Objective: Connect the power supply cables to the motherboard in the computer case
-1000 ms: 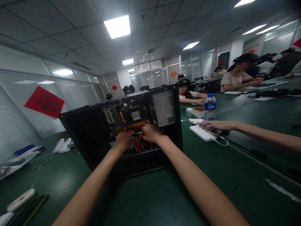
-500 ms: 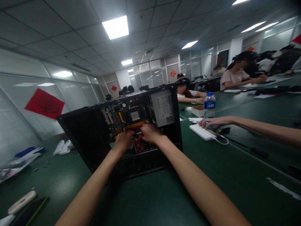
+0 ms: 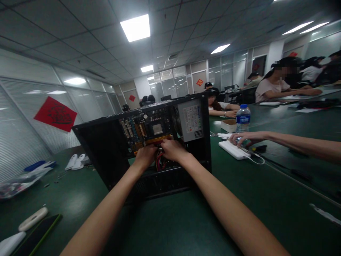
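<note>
A black desktop computer case [image 3: 93,153] stands on the table with its open side facing me. Inside it I see a motherboard [image 3: 134,131] with a square silver processor [image 3: 157,129] and a labelled grey power supply [image 3: 191,122] at upper right. Both hands reach in at the lower edge of the board, by the orange-yellow memory slots. My left hand [image 3: 145,156] has its fingers curled inward, fingertips hidden. Beside it, my right hand [image 3: 174,151] is closed in a similar pinch. Red and dark cables [image 3: 160,161] loop between and below them; what the fingers grip is hidden.
To the right, another person's hand [image 3: 246,137] rests over a white power bank [image 3: 231,150], beside a water bottle [image 3: 243,120] and a small box [image 3: 228,126]. At left lie a phone [image 3: 38,234], a cream oblong object [image 3: 33,219] and a plastic bag [image 3: 26,179].
The view has turned slightly left, so the case and surroundings sit farther right in the picture. Both hands stay at the same spot in the case, the right one shifting only slightly.
</note>
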A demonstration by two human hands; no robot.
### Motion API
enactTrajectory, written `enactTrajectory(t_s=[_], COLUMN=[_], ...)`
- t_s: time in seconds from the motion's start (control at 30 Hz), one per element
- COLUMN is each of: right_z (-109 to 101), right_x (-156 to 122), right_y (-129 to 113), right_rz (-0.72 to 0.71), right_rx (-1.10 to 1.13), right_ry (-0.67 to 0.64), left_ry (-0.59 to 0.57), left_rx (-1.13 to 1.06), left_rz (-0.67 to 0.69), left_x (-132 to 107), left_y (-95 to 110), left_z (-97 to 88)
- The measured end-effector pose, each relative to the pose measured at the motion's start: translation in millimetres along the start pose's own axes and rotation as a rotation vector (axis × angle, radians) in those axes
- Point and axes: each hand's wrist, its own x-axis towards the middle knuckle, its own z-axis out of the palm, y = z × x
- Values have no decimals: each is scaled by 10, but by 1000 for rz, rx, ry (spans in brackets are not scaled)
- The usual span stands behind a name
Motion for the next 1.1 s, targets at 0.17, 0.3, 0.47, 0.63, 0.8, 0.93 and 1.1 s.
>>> enactTrajectory(t_s=[0.17, 0.3, 0.47, 0.63, 0.8, 0.93, 1.1], right_z=[38, 94, 178, 189, 168, 181, 191], right_x=[6, 20, 44, 45, 43, 65, 92], right_y=[20, 56, 108, 119, 111, 135, 125], right_rz=[-15, -21, -40, -84, -84, -93, -89], right_rx=[-6, 10, 7, -32, -62, -104, -154], right_ry=[2, -7, 21, 48, 34, -3, -59], left_ry=[16, 19, 17, 11, -10, 11, 25], left_rx=[20, 27, 10, -13, -35, -45, -85], left_rz=[-12, -9, -15, -16, -33, -21, -21], left_x=[13, 17, 11, 9, -3, -7, -17], left_y=[-7, -17, -20, -36, -30, -36, -60], left_z=[23, 52, 51, 46, 36, 64, 115])
